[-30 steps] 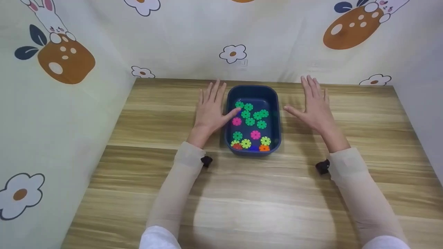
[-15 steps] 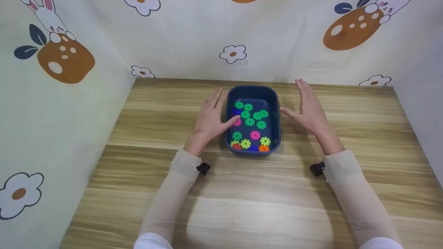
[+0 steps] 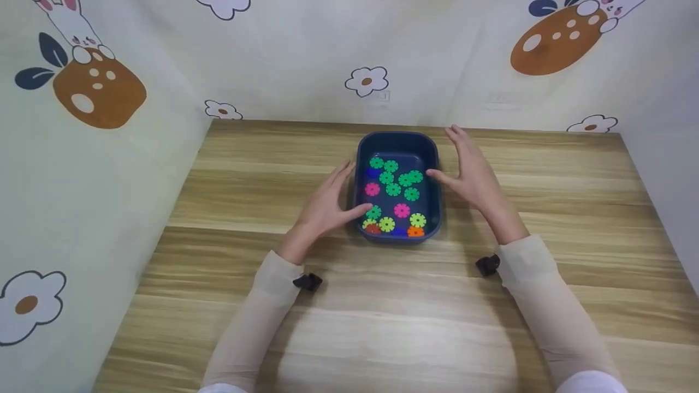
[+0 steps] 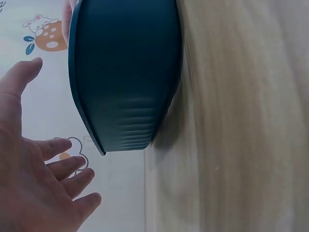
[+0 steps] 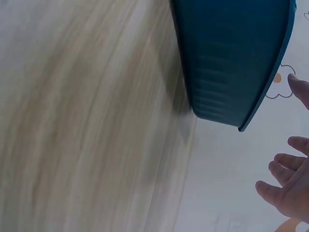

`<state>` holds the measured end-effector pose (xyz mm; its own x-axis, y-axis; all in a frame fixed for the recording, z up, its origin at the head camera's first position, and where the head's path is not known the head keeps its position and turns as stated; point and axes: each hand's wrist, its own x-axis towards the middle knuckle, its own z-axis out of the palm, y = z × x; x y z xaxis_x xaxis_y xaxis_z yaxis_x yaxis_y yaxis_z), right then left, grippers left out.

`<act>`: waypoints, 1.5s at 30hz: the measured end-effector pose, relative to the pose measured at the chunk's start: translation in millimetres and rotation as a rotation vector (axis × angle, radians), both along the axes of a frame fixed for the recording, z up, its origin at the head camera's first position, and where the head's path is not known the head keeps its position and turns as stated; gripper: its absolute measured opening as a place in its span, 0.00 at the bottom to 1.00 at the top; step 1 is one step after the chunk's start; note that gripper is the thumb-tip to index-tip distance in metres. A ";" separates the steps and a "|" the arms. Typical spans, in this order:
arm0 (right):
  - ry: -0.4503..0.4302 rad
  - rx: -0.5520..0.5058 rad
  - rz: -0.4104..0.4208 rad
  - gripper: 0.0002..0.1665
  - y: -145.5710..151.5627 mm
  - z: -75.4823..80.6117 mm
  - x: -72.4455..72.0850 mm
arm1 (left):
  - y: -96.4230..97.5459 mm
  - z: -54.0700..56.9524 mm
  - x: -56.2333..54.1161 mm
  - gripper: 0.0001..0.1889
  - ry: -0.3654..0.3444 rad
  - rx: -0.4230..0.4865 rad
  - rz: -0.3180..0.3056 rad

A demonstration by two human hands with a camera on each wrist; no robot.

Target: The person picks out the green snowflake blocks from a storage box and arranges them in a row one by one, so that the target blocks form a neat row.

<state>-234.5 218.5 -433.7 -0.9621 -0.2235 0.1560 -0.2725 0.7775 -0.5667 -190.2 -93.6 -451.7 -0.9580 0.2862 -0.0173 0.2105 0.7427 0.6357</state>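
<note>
A dark blue rectangular tub (image 3: 398,238) stands on the wooden table, holding several small notched plastic discs: green ones (image 3: 393,189), pink ones (image 3: 402,210), yellow ones (image 3: 386,224), an orange one (image 3: 415,232) and some blue. My left hand (image 3: 326,206) is at the tub's left side, fingers extended and thumb reaching over the rim. On the other side my right hand (image 3: 474,173) has its thumb at the right rim and its fingers spread forward. Both wrist views show the tub's outer wall (image 4: 125,72) with the fingers apart from it, above rim level.
The wooden table (image 3: 393,322) extends around the tub. A patterned cloth wall (image 3: 295,65) rises right behind its far edge, with more cloth (image 3: 98,207) at the left. Small black wrist cameras (image 3: 487,266) sit on both sleeves.
My left hand has drawn back toward me along the tub's left side. The right hand has moved left, closer to the tub's right rim. The tub and discs stay in place.
</note>
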 end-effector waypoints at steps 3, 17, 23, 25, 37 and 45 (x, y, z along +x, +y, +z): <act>-0.012 -0.002 0.005 0.54 -5.7 1.3 1.3 | -2.3 -2.5 5.6 0.51 -0.028 0.050 -0.009; -0.017 -0.017 0.057 0.52 -29.3 1.0 5.0 | -2.5 -16.2 19.8 0.53 -0.111 0.209 -0.060; -0.017 -0.018 0.080 0.51 -39.4 -0.7 6.0 | -3.1 -19.7 20.7 0.53 -0.106 0.243 -0.071; -0.021 -0.018 0.087 0.51 -42.4 -1.5 6.3 | -3.4 -20.4 20.8 0.53 -0.109 0.255 -0.071; -0.021 -0.019 0.148 0.48 -60.8 -8.9 10.2 | -0.7 -22.7 20.8 0.54 -0.180 0.431 -0.086; -0.049 -0.005 0.178 0.45 -72.2 -13.8 12.3 | 0.6 -21.3 22.0 0.54 -0.202 0.469 -0.095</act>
